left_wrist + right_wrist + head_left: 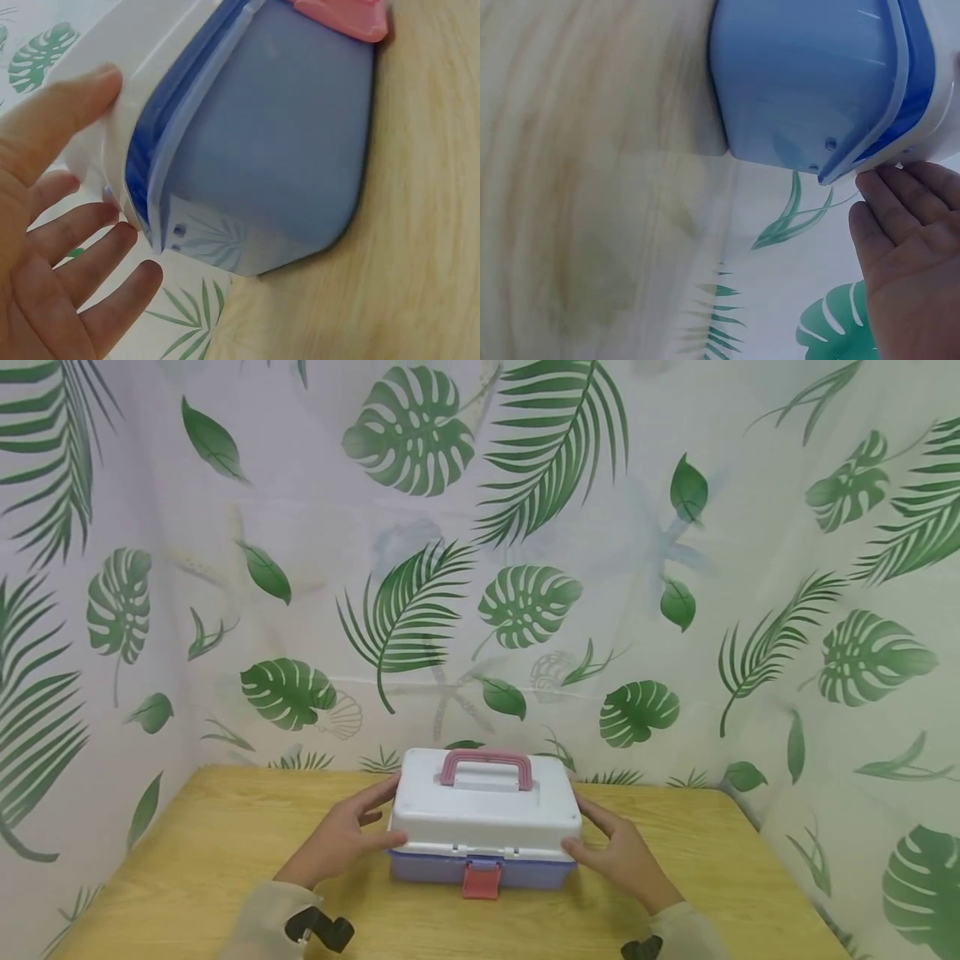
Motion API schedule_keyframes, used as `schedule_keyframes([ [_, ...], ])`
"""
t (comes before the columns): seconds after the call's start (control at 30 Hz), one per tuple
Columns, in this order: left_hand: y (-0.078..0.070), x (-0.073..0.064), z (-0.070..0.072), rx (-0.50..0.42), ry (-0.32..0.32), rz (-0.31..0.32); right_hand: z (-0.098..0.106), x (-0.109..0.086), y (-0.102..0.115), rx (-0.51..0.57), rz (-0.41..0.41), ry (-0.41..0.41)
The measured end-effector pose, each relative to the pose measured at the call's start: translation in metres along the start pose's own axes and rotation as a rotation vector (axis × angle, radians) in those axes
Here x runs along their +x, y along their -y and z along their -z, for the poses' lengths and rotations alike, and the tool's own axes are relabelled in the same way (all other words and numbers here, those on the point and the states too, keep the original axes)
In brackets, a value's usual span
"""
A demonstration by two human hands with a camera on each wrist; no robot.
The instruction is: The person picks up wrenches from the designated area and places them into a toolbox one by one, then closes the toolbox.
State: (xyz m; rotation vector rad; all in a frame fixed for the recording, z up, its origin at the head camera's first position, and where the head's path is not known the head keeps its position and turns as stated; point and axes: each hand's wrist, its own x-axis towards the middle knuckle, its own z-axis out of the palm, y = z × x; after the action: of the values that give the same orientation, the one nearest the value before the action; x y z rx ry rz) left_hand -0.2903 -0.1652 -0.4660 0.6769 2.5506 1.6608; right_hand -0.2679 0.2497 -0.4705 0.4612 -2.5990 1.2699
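Note:
A plastic toolbox with a white lid (480,815) and a lavender-blue body (427,868) stands on the table. A pink handle (487,757) tops the lid, and a pink latch (481,882) hangs down at the front, unfastened. My left hand (341,839) holds the lid's left end, thumb at the front corner, other fingers along the side and back. At the right end my right hand (618,852) grips the lid likewise, its fingertips at the edge in the right wrist view. A darker blue rim (146,146) shows between lid and body.
The toolbox rests on a yellow wood-grain table (247,835). Behind and on both sides hangs a white cloth (315,560) printed with green leaves. Black wrist mounts (318,928) sit at the sleeves.

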Motion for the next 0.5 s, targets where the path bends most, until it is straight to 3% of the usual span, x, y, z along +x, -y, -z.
schedule_keyframes([
  [0.5, 0.003, 0.005, -0.008, 0.019, 0.0, 0.035, -0.005, 0.006, -0.014, 0.019, -0.02, 0.018],
])
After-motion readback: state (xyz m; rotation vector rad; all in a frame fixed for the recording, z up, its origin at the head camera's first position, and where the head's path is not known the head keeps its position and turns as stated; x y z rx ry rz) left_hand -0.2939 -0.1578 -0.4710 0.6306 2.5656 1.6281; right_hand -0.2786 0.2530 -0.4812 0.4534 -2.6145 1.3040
